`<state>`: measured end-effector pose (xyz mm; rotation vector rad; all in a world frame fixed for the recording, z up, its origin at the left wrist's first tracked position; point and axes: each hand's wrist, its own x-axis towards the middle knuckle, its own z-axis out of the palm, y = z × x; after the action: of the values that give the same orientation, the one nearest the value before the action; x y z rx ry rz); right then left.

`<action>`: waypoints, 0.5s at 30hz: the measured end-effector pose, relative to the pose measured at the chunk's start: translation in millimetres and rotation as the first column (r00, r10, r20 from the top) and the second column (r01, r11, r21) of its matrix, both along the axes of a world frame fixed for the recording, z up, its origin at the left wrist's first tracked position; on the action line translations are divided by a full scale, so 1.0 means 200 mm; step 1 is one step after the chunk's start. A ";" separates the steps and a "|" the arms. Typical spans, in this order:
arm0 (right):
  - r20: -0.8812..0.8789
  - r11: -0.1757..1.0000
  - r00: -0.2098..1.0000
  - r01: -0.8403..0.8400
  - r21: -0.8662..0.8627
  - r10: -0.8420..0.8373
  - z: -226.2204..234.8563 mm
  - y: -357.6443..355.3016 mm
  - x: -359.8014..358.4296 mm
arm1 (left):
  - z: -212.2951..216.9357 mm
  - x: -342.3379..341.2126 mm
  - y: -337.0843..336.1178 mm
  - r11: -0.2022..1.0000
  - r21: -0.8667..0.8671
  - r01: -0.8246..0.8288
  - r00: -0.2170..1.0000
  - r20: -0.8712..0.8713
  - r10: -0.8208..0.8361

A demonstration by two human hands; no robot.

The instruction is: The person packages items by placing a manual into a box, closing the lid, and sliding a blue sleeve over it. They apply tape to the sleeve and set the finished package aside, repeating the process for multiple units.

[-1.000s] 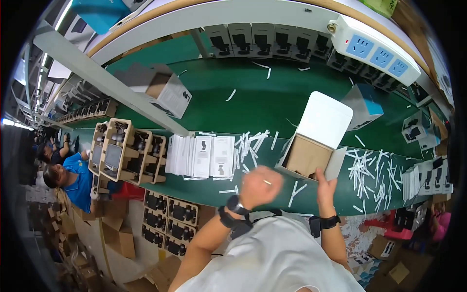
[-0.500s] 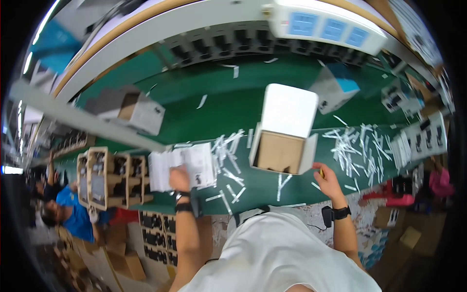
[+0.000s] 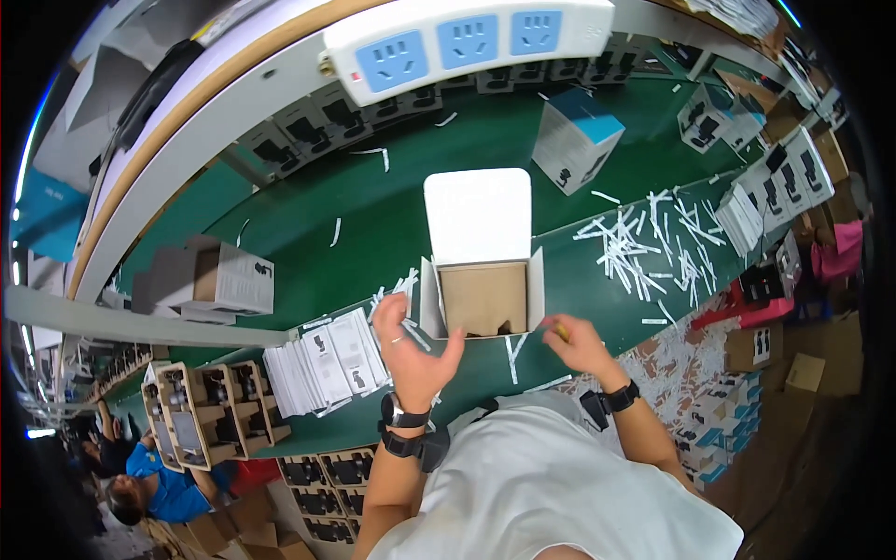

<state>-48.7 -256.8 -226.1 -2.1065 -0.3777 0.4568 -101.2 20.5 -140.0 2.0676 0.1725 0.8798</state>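
I see a long green bench (image 3: 567, 291) with a white cardboard box (image 3: 480, 238) standing on it, its big flap up at the back and its side flaps open. A flat brown cardboard insert (image 3: 485, 294) sits down inside the box. A row of thin white paper booklets (image 3: 327, 359) lies on the bench to the left.

The box is between my two hands, at the near edge of them both. My left hand (image 3: 420, 362) is just beside its near left corner, fingers spread wide, and I see nothing in them. My right hand (image 3: 581, 347) is by the right side flap, fingers curled in. A tiny yellow thing (image 3: 563, 331) shows at them, but I can't tell if they grip it.

Half a second ago, my left hand was on the booklets. Now it is back near the box, which is still open.
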 end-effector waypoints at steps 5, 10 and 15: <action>0.220 0.905 0.965 0.036 0.424 -0.141 0.33 0.10 0.16 | -0.18 0.02 0.05 1.000 -0.004 0.013 0.975 -0.221 -0.014; 0.329 0.982 0.929 -0.187 0.025 0.169 0.35 0.24 0.10 | -0.22 0.06 -0.03 0.978 -0.036 0.206 0.965 -0.157 -0.209; 0.459 0.988 0.887 -0.109 0.112 0.046 0.37 0.27 0.16 | -0.14 0.03 -0.10 0.688 0.496 0.530 0.835 -0.448 -0.321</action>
<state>-16.1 -203.6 -152.1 -2.0564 -0.7455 -0.0302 -95.0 0.7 -168.3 2.6863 -0.4856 0.2875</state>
